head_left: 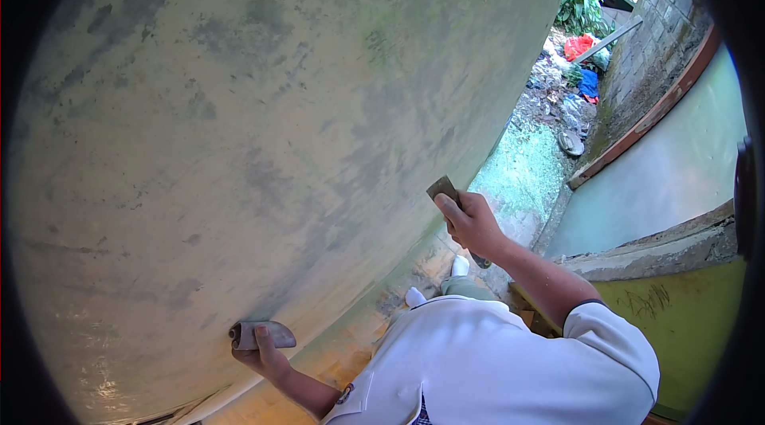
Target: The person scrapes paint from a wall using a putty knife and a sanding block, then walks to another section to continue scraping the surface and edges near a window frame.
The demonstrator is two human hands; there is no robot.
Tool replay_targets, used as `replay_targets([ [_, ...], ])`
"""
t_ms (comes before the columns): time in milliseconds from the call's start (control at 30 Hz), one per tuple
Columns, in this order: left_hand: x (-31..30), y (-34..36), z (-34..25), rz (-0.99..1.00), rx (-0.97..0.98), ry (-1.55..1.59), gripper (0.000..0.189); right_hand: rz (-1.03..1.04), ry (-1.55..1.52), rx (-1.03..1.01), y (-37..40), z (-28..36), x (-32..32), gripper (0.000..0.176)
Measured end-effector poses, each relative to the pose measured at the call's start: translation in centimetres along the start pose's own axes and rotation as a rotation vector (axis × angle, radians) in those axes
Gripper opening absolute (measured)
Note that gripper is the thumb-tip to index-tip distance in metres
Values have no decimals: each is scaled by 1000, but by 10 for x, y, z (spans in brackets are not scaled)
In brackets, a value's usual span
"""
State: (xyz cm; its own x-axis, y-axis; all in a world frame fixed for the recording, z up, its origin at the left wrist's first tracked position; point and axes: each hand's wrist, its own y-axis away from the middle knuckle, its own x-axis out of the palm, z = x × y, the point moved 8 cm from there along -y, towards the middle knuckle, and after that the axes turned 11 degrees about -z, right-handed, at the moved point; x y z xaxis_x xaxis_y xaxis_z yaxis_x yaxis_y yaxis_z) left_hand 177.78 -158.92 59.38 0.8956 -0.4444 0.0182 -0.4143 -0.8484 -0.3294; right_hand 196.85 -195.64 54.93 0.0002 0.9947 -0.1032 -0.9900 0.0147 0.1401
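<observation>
A large pale curved-looking surface (pixel 239 146) with dark grey smudges fills the left and middle of the view. Near its lower part, my left hand (pixel 267 359) grips a curled grey piece (pixel 277 335), thumb across it. My right hand (pixel 470 222) is closed round a flat tool with a dark, squarish blade (pixel 443 188), which points up and left beside the surface's right edge. Whether either held thing touches the surface I cannot tell.
Rubble and plastic litter (pixel 570 82) lie along the passage at the upper right, near a leaning plank (pixel 610 41). A block wall (pixel 653 43) and a low ledge (pixel 669 246) border the right side. Below are my feet (pixel 460 266).
</observation>
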Motion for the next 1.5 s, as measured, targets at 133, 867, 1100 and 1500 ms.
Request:
replay_targets([
  [133,-7,2,3,-78,7,0,32,-14,89,-11,-8,6,9,42],
  [867,-4,0,4,-17,10,16,30,-42,146,-96,-11,10,7,39],
  [1100,-6,1,3,-99,-1,7,29,-22,57,-60,-3,12,-1,39],
  [1500,-2,1,1,-27,-3,18,29,68,59,-10,-2,15,4,41],
])
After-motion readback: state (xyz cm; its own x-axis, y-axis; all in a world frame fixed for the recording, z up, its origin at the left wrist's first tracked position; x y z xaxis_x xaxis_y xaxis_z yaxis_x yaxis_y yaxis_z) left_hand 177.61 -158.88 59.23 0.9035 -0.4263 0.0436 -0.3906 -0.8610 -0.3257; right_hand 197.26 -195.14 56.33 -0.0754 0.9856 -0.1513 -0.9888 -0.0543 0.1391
